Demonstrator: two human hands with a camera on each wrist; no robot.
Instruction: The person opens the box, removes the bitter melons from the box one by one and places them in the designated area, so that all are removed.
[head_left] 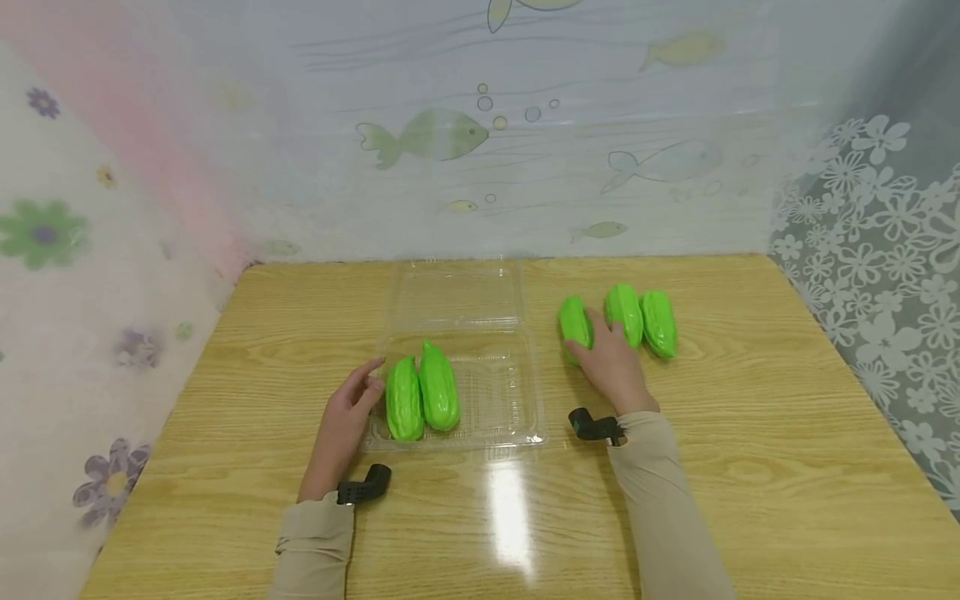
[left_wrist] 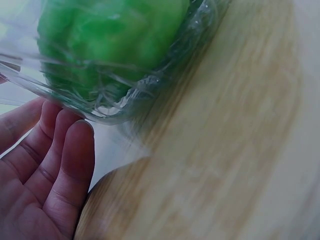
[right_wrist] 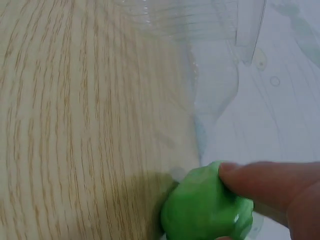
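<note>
Two glossy green bitter melons, a left one [head_left: 404,400] and a taller right one [head_left: 439,387], lie side by side in the left part of a clear plastic clamshell container [head_left: 525,392]. My left hand [head_left: 351,408] is at the container's left side; in the left wrist view, its nearly straight fingers [left_wrist: 75,150] touch the outside near the rim. Over on the right, my right hand [head_left: 611,362] grips another bitter melon [head_left: 573,321] between thumb and fingers. In the right wrist view, a fingertip presses on this ridged melon [right_wrist: 200,207], whose lower end is cut off by the frame.
Two more bitter melons, one [head_left: 626,314] close by the right hand and one [head_left: 659,323] to its right, lie on the wooden table [head_left: 247,433]. The container's open lid [head_left: 457,292] lies back toward the fish-patterned curtain [head_left: 540,183].
</note>
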